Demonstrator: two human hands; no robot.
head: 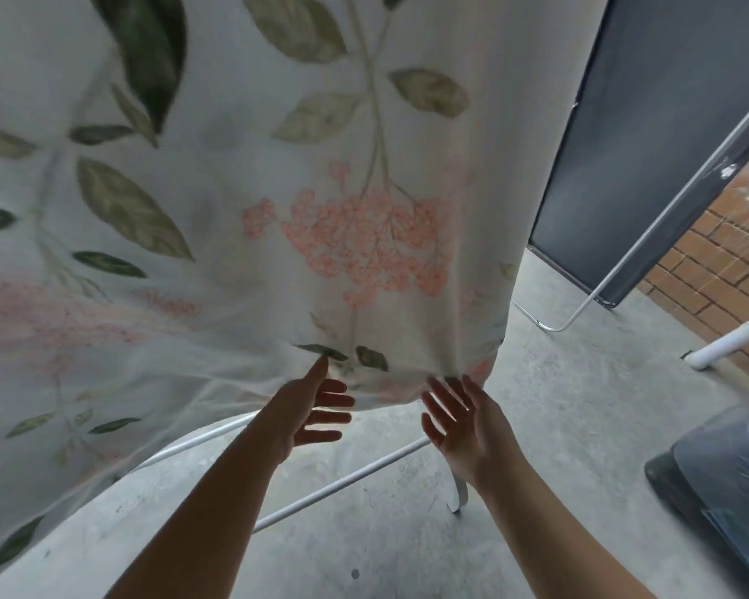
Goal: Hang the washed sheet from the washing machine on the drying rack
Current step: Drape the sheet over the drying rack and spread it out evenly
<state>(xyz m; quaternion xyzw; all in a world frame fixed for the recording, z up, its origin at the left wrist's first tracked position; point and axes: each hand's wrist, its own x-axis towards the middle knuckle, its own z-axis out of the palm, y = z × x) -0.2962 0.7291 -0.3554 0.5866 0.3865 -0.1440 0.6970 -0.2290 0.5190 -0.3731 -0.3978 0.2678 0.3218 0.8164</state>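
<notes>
From the head camera, the sheet (243,201), pale with green leaves and pink flower clusters, hangs down and fills the upper left and middle of the view. Its lower edge ends above the concrete floor (558,404). White tubes of the drying rack (342,484) show beneath that edge, slanting down to the floor.

The left hand (316,408) is held open with its fingers spread, and one raised fingertip touches the hem by a dark green leaf. The right hand (463,425) is open too, palm turned toward the left hand, with its fingertips right at the bottom edge; whether they touch the cloth I cannot tell. Neither hand grips anything.

To the right, a dark grey cloth (645,123) hangs over another white frame (649,235), with a brick wall (710,270) behind it. A dark, blurred object (723,482) sits at the lower right.
</notes>
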